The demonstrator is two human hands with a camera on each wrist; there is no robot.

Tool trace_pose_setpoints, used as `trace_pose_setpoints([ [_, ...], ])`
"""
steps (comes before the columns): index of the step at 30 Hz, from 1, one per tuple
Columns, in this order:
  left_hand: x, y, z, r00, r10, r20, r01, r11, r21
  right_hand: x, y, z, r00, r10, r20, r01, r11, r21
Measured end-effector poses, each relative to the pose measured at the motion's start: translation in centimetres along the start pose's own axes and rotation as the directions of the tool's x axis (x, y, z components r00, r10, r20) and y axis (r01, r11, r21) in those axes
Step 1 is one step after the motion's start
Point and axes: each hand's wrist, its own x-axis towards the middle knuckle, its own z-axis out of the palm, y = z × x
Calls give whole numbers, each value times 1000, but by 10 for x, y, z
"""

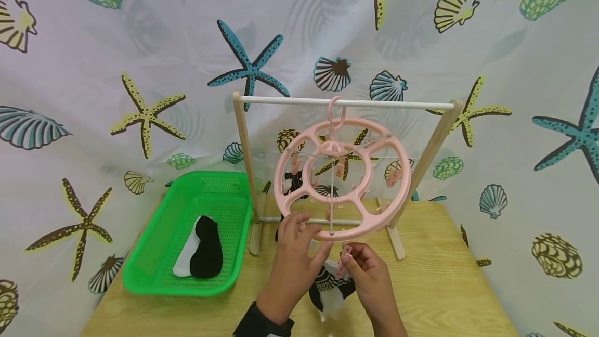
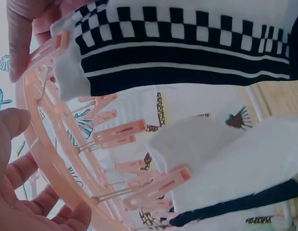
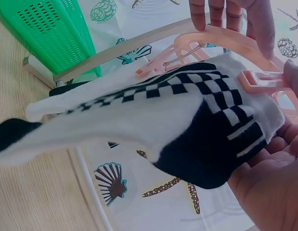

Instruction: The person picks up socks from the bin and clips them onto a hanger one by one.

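A round pink clip hanger [image 1: 374, 220] hangs by its hook in front of me. My left hand [image 1: 295, 254] holds the near left of its ring, thumb on one side and fingers on the other. My right hand [image 1: 369, 274] pinches a pink clothespin [image 3: 245, 82] below the near rim. That peg sits over the white cuff of a black-and-white checkered sock [image 3: 202, 149], which hangs toe down. Beyond it in the left wrist view, another white sock [image 2: 211, 139] with a dark edge hangs from a second pink clothespin [image 2: 163, 185].
A green plastic basket [image 1: 182, 291] stands left on the wooden table [image 1: 449, 274], with black and white socks [image 1: 206, 254] inside. The hanger's hook is over the white rail [image 1: 398, 104] of a wooden stand. Behind it hangs a shell-patterned sheet [image 1: 187, 56].
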Motion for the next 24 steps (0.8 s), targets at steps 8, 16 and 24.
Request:
trace_pose_setpoints([
  [8, 0, 1, 0, 1000, -9, -18, 8, 997, -82, 2, -3, -1, 1000, 24, -19, -24, 1000, -20],
  [16, 4, -1, -1, 997, 50, -60, -56, 995, -88, 3, -3, -4, 1000, 5, -5, -5, 1000, 15],
  [24, 10, -4, -4, 995, 77, -66, -82, 994, -70, 4, -2, -5, 998, 12, -54, -13, 1000, 0],
])
